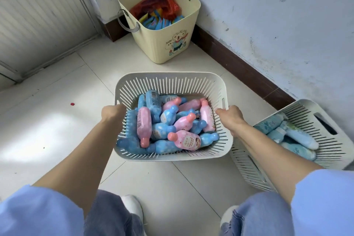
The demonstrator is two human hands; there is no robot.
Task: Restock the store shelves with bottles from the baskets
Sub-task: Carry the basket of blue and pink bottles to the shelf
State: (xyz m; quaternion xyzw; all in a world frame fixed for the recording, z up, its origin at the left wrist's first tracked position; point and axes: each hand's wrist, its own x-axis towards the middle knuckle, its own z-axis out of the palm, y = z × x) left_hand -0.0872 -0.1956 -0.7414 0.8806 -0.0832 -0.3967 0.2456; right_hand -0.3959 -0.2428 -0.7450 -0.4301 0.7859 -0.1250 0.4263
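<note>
Tiled floor (57, 130), pale. Grey-white wall (268, 15) at right with a dark baseboard (239, 67); slatted white panel (38, 21) at far left.

Basket (172, 75), white, slotted sides, sits centre, straight ahead of the person and between the two hands. Both forearms reach forward and down, blue sleeves pushed up near the elbows. Left hand (112, 112) is clamped on the left rim, fingers curled over the edge and out of sight. Right hand (232, 116) grips the right rim just below the handle slot, knuckles up, fingers wrapped over the edge. Whether the basket is off the floor cannot be told.

Second basket (310, 105), same make, stands just right of the first, under the right forearm, near the baseboard. Its near corner is overlapped by the first basket. It holds pale blue and white bottles lying flat.

Bin (161, 44), cream, cartoon bear on the front, grey handle on the left side, stands in the corner beyond the basket, apart from it. Inside: a red bag (157, 4) over blue and yellow packets (159, 23).

Bottles (164, 115) in the held basket: blue and pink, jumbled, all on their sides. One pink bottle (186, 141) lies on top near the front edge, cap pointing left.

White shoes (132, 207) at bottom. Red speck (72, 104) on the floor at left.
</note>
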